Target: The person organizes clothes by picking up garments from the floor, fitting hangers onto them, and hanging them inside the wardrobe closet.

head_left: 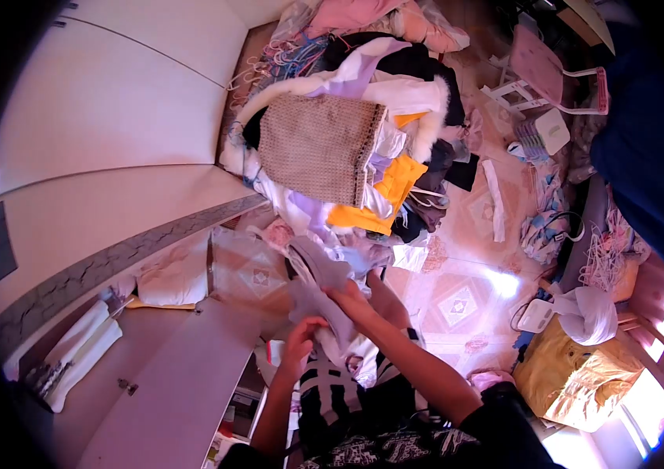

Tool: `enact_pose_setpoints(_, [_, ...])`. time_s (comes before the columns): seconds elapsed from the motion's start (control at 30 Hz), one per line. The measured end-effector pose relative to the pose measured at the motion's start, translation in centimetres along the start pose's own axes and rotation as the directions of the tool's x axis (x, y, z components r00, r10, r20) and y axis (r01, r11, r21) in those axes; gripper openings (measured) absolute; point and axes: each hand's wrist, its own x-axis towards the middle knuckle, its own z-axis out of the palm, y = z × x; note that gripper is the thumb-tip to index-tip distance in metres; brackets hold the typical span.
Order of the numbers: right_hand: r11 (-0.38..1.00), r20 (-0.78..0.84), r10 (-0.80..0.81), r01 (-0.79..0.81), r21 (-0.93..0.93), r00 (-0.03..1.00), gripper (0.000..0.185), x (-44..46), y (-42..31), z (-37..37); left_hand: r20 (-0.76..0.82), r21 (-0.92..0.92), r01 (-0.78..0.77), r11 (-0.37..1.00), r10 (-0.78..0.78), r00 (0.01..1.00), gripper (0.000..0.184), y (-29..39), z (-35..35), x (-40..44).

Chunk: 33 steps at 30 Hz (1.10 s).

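Note:
A grey-mauve garment (323,303) hangs in front of my lap. My right hand (351,303) is closed on its upper part, fingers partly hidden by the cloth. My left hand (301,338) is at the garment's lower left edge with its fingers bent; whether they grip the cloth is too small to tell. Just beyond lies a large clothes pile, with a brown knitted piece (316,144) on top, a yellow garment (387,195) at its right and a white fluffy-edged garment (430,117) around it.
Hangers (293,59) lie behind the pile, near a white cabinet (129,94). A pink chair (537,62) stands at the back right. On the right are a patterned cloth bundle (543,234) and a yellow cloth (574,371). An open cabinet door (172,391) is at lower left.

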Motion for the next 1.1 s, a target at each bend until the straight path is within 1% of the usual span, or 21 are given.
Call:
enact_pose_setpoints(0.07, [0.855,0.035,-0.485,0.482,-0.19,0.874,0.048,-4.6,0.6,0.3,-0.096,-0.128,0.082,0.988,-0.095,0.991,0.051,2.8,3.5,-2.1])
enact_pose_setpoints(0.1, [0.854,0.006,-0.506,0.501,-0.141,0.863,0.049,-7.6,0.7,0.7,-0.268,-0.095,0.165,0.982,-0.185,0.946,0.042,4.8,6.5,-3.5])
enact_pose_setpoints(0.13, [0.851,0.016,-0.508,0.505,-0.147,0.861,0.049,-9.6,0.5,1.5,-0.271,-0.097,0.154,0.983,-0.175,0.947,0.042,5.0,8.6,-4.5])
enact_pose_setpoints(0.2, [0.738,-0.177,-0.669,0.617,-0.274,0.722,0.051,-14.4,0.0,3.9,-0.467,0.156,-0.06,0.986,0.127,0.875,0.033,6.0,12.5,-7.0])
enact_pose_setpoints(0.23, [0.726,-0.169,-0.681,0.63,-0.275,0.712,0.051,-15.9,-0.7,4.7,-0.526,0.205,-0.051,0.977,0.154,0.836,0.04,7.2,13.5,-7.0])
enact_pose_setpoints(0.3, [0.462,-0.107,-0.872,0.729,-0.505,0.478,0.045,-19.7,-2.0,6.4,-0.524,0.269,-0.138,0.953,0.265,0.809,0.039,9.7,14.9,-7.7])
enact_pose_setpoints(0.33, [0.437,-0.088,-0.884,0.744,-0.505,0.459,0.045,-21.9,-3.1,6.9,-0.539,0.312,-0.197,0.929,0.344,0.769,0.038,11.0,15.5,-8.3])
enact_pose_setpoints(0.4, [0.576,0.102,-0.536,0.452,-0.681,0.838,0.037,-26.9,-6.5,7.9,-0.557,0.449,-0.217,0.867,0.461,0.69,0.034,15.5,14.6,-11.3])
enact_pose_setpoints(0.43, [0.329,0.341,-0.5,0.538,-0.776,0.796,0.033,-29.7,-9.3,8.8,-0.389,0.705,-0.156,0.691,0.562,0.73,0.032,18.3,13.2,-13.3])
enact_pose_setpoints(0.47, [-0.09,0.524,-0.555,0.58,-0.81,0.646,0.036,-32.3,-10.3,9.0,-0.212,0.893,-0.097,0.439,0.603,0.769,0.03,21.0,12.5,-15.4])
enact_pose_setpoints(0.5, [-0.142,0.524,-0.519,0.537,-0.832,0.675,0.04,-36.3,-12.5,10.7,-0.13,0.926,-0.15,0.347,0.663,0.737,0.028,23.8,12.6,-16.7])
enact_pose_setpoints(0.53, [-0.095,0.449,-0.691,0.545,-0.833,0.566,0.032,-39.3,-13.4,12.3,-0.041,0.95,-0.195,0.244,0.715,0.698,0.026,26.5,13.0,-18.1])
enact_pose_setpoints(0.57, [-0.008,0.388,-0.834,0.695,-0.719,0.392,0.027,-42.0,-13.8,14.2,-0.021,0.955,-0.204,0.214,0.738,0.675,0.026,28.7,13.6,-20.1])
enact_pose_setpoints(0.63, [-0.502,0.557,-0.824,0.586,-0.637,-0.101,0.048,-45.7,-16.1,17.4,0.134,0.942,-0.329,0.073,0.815,0.564,0.026,32.3,15.1,-24.2])
enact_pose_setpoints(0.73, [-0.591,0.575,-0.775,0.622,-0.514,-0.261,0.055,-50.7,-16.4,22.3,0.224,0.916,-0.401,-0.023,0.858,0.463,0.03,36.3,17.1,-30.1])
enact_pose_setpoints(0.8, [-0.768,0.629,-0.64,0.396,-0.503,-0.442,0.057,-54.2,-15.7,24.7,0.237,0.914,-0.398,-0.079,0.9,0.366,0.033,37.5,18.2,-33.2])
enact_pose_setpoints(0.87, [-0.813,0.628,-0.577,0.29,-0.505,-0.522,0.05,-57.5,-14.6,26.6,0.254,0.945,-0.295,-0.144,0.89,0.379,0.033,38.3,18.7,-36.1])
enact_pose_setpoints(0.93, [-0.807,0.785,-0.517,0.499,-0.314,-0.341,0.039,-58.9,-13.5,28.5,0.278,0.947,-0.26,-0.187,0.883,0.377,0.029,38.4,19.1,-38.5])
enact_pose_setpoints(1.0, [-0.73,0.779,-0.572,0.594,-0.339,-0.258,0.032,-59.6,-11.8,29.7,0.296,0.953,-0.179,-0.246,0.884,0.363,0.022,38.0,19.3,-40.7])
enact_pose_setpoints(1.07, [-0.578,0.805,-0.594,0.69,-0.436,0.011,0.029,-60.7,-11.0,31.0,0.288,0.954,-0.177,-0.241,0.899,0.329,0.018,37.2,18.7,-43.2])
enact_pose_setpoints(1.1, [-0.537,0.821,-0.57,0.777,-0.329,-0.046,0.024,-59.9,-10.5,31.6,0.268,0.96,-0.17,-0.224,0.915,0.303,0.015,36.9,18.3,-44.2])
